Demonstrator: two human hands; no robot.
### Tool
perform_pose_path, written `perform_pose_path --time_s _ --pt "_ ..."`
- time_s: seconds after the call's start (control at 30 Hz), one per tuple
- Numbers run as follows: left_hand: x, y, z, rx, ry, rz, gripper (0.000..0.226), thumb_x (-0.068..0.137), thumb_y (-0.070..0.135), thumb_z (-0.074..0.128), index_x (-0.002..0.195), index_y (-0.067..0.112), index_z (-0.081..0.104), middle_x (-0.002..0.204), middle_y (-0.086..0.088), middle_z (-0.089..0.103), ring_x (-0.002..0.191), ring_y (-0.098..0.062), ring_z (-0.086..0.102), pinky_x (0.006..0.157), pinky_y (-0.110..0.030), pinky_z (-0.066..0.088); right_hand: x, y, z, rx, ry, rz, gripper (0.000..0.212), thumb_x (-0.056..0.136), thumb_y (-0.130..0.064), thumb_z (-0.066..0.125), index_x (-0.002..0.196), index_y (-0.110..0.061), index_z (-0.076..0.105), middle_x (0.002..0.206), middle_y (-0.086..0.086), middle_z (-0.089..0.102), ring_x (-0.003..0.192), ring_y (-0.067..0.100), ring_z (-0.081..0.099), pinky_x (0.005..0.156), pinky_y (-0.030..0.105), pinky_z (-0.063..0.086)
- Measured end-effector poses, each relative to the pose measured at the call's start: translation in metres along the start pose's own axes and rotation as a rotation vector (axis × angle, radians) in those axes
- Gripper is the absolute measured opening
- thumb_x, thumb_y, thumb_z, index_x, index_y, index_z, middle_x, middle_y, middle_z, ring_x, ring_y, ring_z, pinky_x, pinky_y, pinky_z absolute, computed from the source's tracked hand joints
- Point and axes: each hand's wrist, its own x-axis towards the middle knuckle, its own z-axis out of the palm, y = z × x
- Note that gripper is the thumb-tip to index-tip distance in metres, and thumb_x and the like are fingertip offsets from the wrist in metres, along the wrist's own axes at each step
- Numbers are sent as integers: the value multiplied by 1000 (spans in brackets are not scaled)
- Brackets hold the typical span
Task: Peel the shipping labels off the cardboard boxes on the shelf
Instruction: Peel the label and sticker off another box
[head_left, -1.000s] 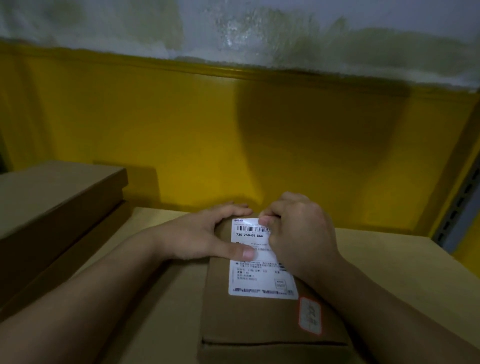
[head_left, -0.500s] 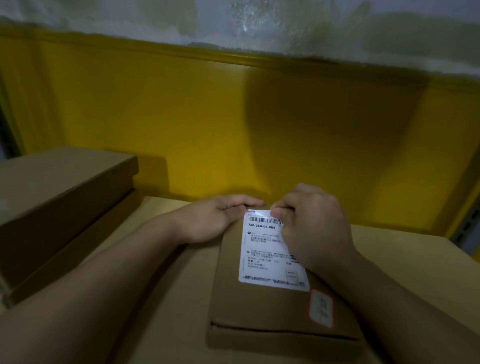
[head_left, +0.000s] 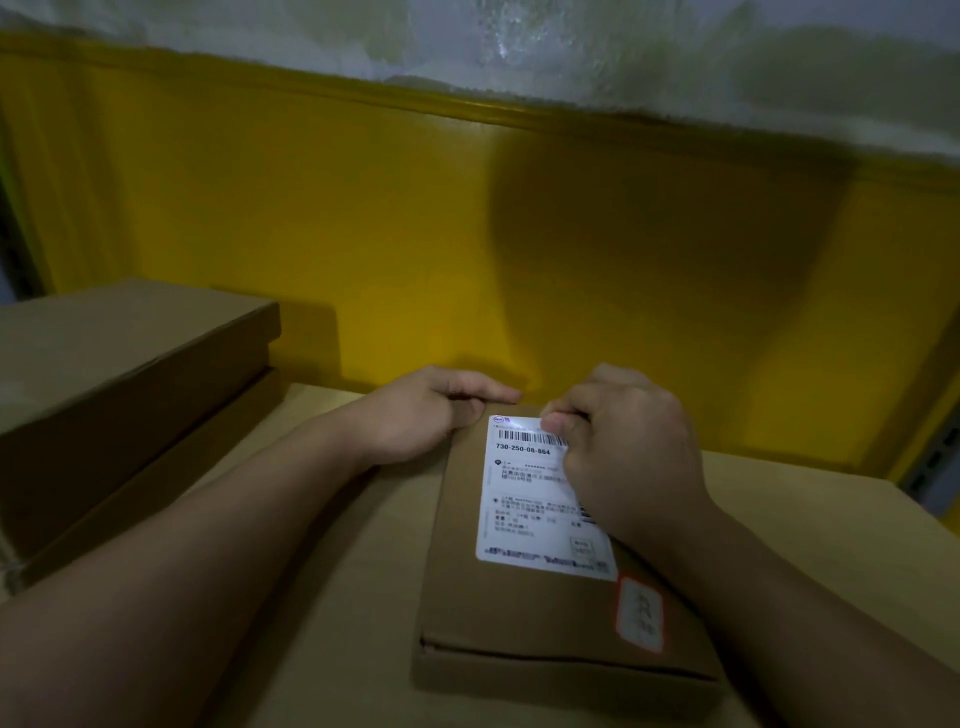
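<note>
Since a second ago the left hand (head_left: 415, 421) has slid off the shipping label (head_left: 530, 499), and its thumb is no longer pressing the print. It is now gripping the far left corner of the cardboard box (head_left: 519, 618), fingers curling over the far edge, probably bracing it against the peel. The right hand (head_left: 628, 452) is hunching over the label's far right corner, thumb and fingertip pinching there. How much corner is lifting is hidden under the knuckles. The rest of the label is lying flat on the box, which is sitting on the shelf (head_left: 810, 519) near the yellow wall (head_left: 467, 234). The label's right strip is being covered and the print is blurring; only 730-250-08-864 is reading. The red-bordered sticker (head_left: 640, 613) is illegible. The stacked boxes (head_left: 119, 364) at left are being cut off, no labels showing.
</note>
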Motion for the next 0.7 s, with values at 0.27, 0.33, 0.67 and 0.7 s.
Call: perform_pose_path --time_s 0.27,0.33,0.67,0.7 --pt "-2 6 4 49 72 -30 35 101 11 48 100 39 69 108 10 71 101 -6 63 89 -20 45 -1 -2 -3 -27 -1 -20 9 83 -16 70 75 -18 74 73 -8 50 76 10 45 63 27 29" --pt "-3 7 5 49 77 -28 34 101 11 46 104 35 70 111 7 70 102 -6 62 86 -18 44 -1 -3 -3 -27 10 -24 8 82 -15 71 74 -17 73 73 -5 54 77 15 50 63 29 33" --pt "-4 -2 5 -24 85 1 29 101 11 47 111 25 71 108 5 72 101 -9 64 86 -23 46 2 -1 -6 87 55 -33 18 85 -27 54 93 -18 68 89 -4 54 86 14 51 71 31 42" --pt "-4 -4 5 -23 87 4 28 101 12 48 111 24 71 108 5 72 102 -10 64 88 -25 47 2 -4 -6 72 -8 -39 27 87 -34 52 105 -19 66 97 -4 55 93 14 51 78 32 43"
